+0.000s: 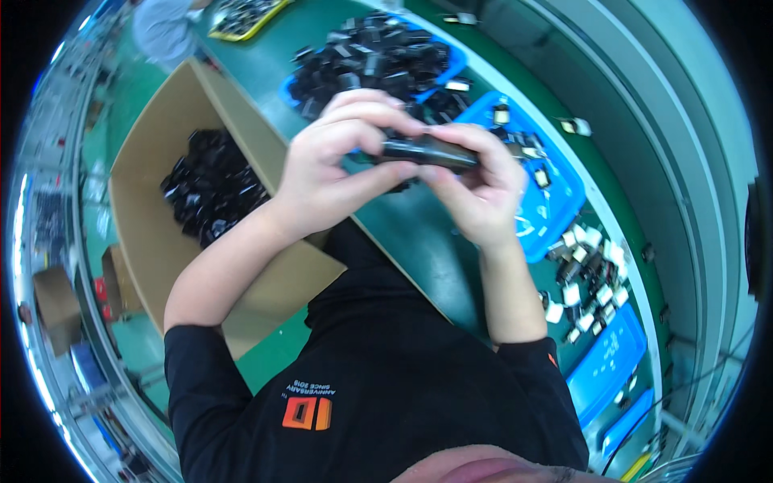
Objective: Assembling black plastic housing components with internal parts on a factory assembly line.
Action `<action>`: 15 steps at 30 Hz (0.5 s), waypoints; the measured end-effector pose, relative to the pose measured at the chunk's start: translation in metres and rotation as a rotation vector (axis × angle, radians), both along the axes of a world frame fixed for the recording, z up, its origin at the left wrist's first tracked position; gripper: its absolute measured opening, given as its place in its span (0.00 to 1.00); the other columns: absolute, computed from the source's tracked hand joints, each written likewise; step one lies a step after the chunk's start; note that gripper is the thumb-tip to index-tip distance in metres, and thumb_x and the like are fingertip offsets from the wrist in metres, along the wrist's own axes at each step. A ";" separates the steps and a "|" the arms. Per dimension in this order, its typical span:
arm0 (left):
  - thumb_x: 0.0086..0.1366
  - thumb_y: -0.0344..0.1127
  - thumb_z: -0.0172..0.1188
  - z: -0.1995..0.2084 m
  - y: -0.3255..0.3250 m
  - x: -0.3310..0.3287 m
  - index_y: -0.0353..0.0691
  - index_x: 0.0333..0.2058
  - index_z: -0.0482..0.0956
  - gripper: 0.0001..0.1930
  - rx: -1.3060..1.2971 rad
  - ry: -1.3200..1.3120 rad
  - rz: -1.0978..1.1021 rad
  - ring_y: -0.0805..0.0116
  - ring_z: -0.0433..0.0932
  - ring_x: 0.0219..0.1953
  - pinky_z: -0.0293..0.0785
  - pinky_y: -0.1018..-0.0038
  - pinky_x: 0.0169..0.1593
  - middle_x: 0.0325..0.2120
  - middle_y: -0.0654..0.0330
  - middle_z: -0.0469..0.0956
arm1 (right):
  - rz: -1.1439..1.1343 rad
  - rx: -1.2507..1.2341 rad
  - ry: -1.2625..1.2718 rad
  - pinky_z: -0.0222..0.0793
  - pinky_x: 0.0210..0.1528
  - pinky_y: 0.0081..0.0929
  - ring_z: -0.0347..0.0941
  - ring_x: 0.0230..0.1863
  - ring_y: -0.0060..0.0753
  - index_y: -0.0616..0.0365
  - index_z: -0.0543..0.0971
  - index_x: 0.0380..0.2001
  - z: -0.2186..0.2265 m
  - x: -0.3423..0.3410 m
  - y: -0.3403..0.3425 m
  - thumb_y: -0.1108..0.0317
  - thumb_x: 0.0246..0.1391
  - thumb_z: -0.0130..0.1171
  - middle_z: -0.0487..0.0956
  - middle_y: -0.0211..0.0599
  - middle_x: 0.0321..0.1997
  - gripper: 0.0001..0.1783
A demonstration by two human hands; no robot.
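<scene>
Between my two hands is a glossy black, elongated part (429,151), held roughly level over the green table. My left hand (342,153) has its fingers curled over one end, with the thumb beneath. My right hand (485,173) pinches the other end between thumb and fingers. Fingers cover both ends, so the part's exact kind does not show. Just beyond the hands a blue tray (457,58) bears a heap of black plastic parts (374,56). Close by my right hand is another blue tray (570,189) with a few black and pale pieces in it.
At left stands an open cardboard box (145,145) with shiny black pieces (211,189) inside. White and black parts (592,274) lie loose on the right of the table (411,241), near a blue tray (608,354). A yellow tray (258,24) and another person (163,30) are farther off.
</scene>
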State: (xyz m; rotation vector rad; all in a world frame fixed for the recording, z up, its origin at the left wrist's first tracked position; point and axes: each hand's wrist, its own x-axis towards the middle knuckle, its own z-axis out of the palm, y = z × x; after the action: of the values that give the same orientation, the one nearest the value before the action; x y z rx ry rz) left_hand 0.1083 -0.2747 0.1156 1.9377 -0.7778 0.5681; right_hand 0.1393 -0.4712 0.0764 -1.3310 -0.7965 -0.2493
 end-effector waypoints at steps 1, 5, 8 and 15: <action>0.49 0.26 0.71 -0.005 0.003 0.000 0.40 0.22 0.66 0.17 0.036 0.017 0.028 0.56 0.73 0.52 0.67 0.62 0.56 0.42 0.56 0.81 | 0.101 0.043 0.171 0.73 0.42 0.24 0.77 0.39 0.26 0.62 0.79 0.42 0.001 -0.001 0.003 0.76 0.45 0.68 0.80 0.39 0.39 0.18; 0.51 0.29 0.69 0.012 0.011 -0.005 0.38 0.40 0.78 0.16 0.169 0.165 0.143 0.58 0.71 0.54 0.65 0.64 0.59 0.50 0.54 0.76 | -0.063 -0.263 0.179 0.72 0.42 0.21 0.76 0.40 0.20 0.54 0.80 0.48 0.021 0.016 -0.031 0.74 0.48 0.67 0.80 0.33 0.39 0.20; 0.53 0.29 0.66 0.013 0.050 -0.016 0.35 0.49 0.76 0.23 0.186 0.276 0.318 0.64 0.72 0.52 0.64 0.67 0.59 0.47 0.56 0.76 | -0.503 -0.737 0.139 0.74 0.45 0.27 0.80 0.42 0.33 0.55 0.82 0.45 0.011 0.088 -0.126 0.68 0.48 0.62 0.81 0.41 0.45 0.18; 0.59 0.23 0.60 -0.047 0.195 -0.072 0.33 0.40 0.78 0.09 0.443 0.083 0.598 0.58 0.77 0.51 0.70 0.67 0.56 0.43 0.51 0.79 | -0.932 -1.498 0.405 0.62 0.62 0.42 0.65 0.62 0.53 0.53 0.71 0.59 -0.092 0.137 -0.309 0.63 0.55 0.46 0.71 0.52 0.60 0.27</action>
State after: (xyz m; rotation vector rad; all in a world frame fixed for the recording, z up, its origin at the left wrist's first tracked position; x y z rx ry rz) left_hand 0.0367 -0.0796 0.0684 2.6107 -0.2661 0.7008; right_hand 0.2766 -0.7804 -0.0155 -3.0048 0.2188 -0.0509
